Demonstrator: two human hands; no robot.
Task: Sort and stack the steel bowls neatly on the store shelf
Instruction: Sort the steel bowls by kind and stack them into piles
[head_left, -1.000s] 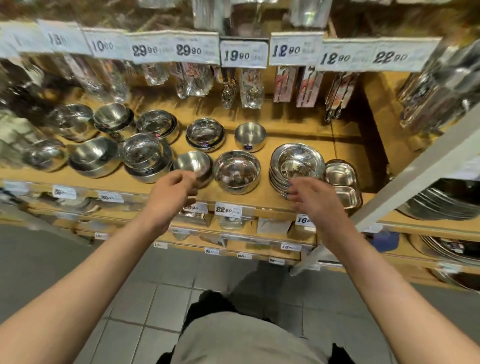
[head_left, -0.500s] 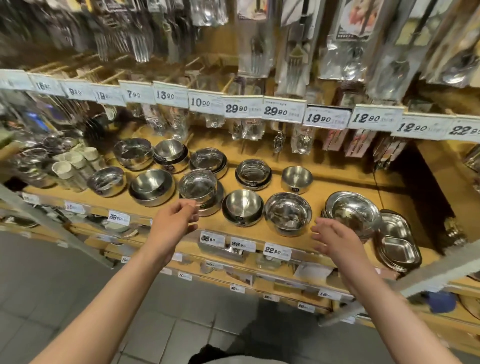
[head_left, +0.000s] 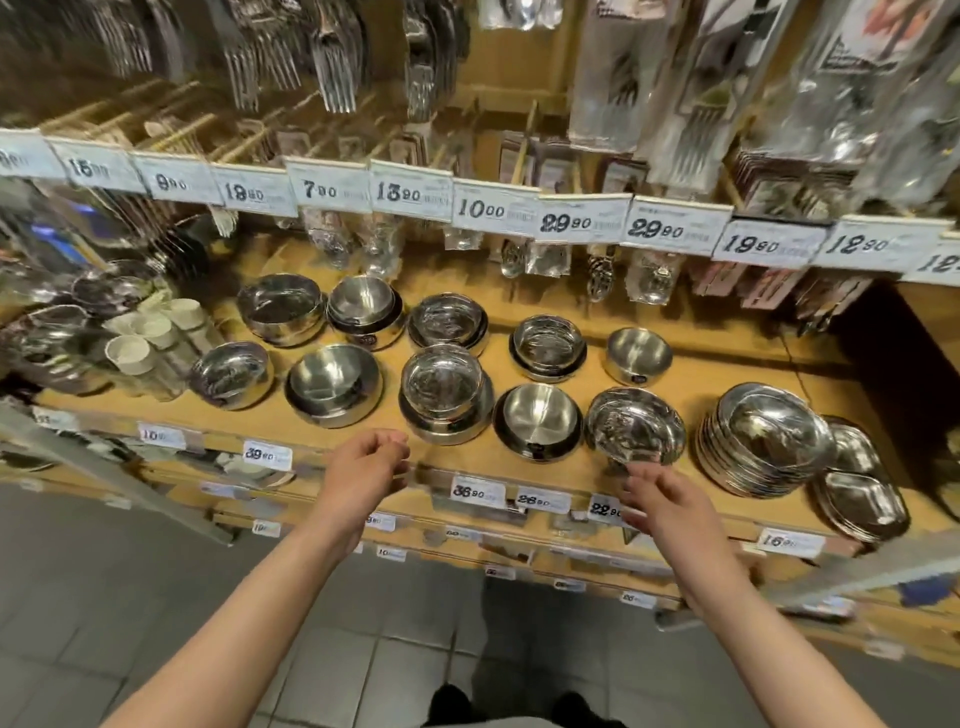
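We judge the sorting partly done: several steel bowls (head_left: 445, 395) already sit nested in pairs on the wooden shelf (head_left: 691, 379), and a tall stack of shallow bowls (head_left: 761, 441) stands at the right, while a few singles remain loose. Our left hand (head_left: 363, 470) hovers with fingers loosely curled, holding nothing. Our right hand (head_left: 670, 501) reaches, fingers spread, just below the front-row single bowl (head_left: 635, 434).
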